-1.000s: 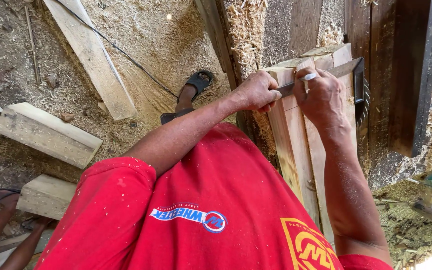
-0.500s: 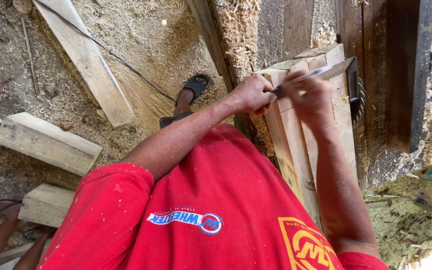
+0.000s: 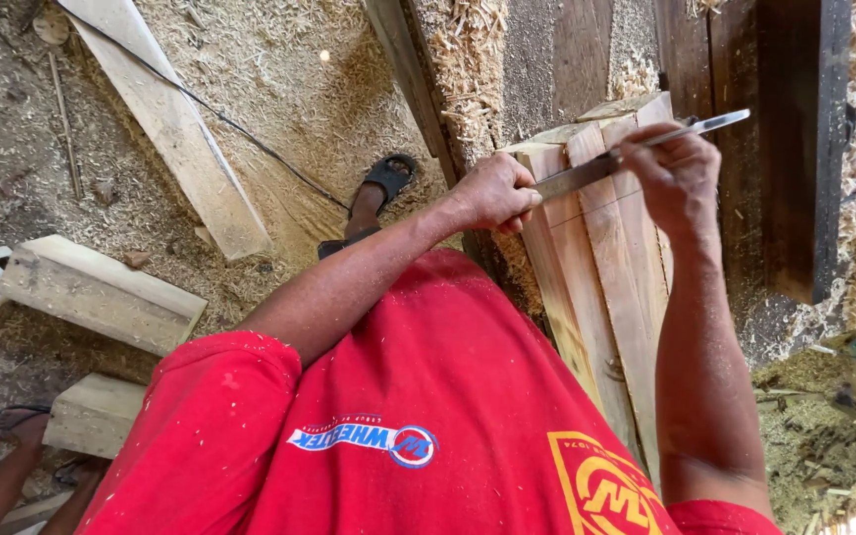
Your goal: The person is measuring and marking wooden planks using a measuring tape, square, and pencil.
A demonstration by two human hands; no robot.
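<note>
Your left hand pins the square across the planks on the desk — fingers clamped on it. Your right hand grips a pencil, lifted off the wood — no marked line shows yet.

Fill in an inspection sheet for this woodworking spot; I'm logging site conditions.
Surface: dark workbench strewn with wood shavings.
Job's things: bundle of pale wooden boards; metal square laid across their ends.
Clutter: loose planks and blocks on the sawdust floor.
Grips: left hand steadies the square; right hand holds a pencil.
Cables: black cable crossing the floor.
Surroundings: another person's sandalled foot at lower left.
</note>
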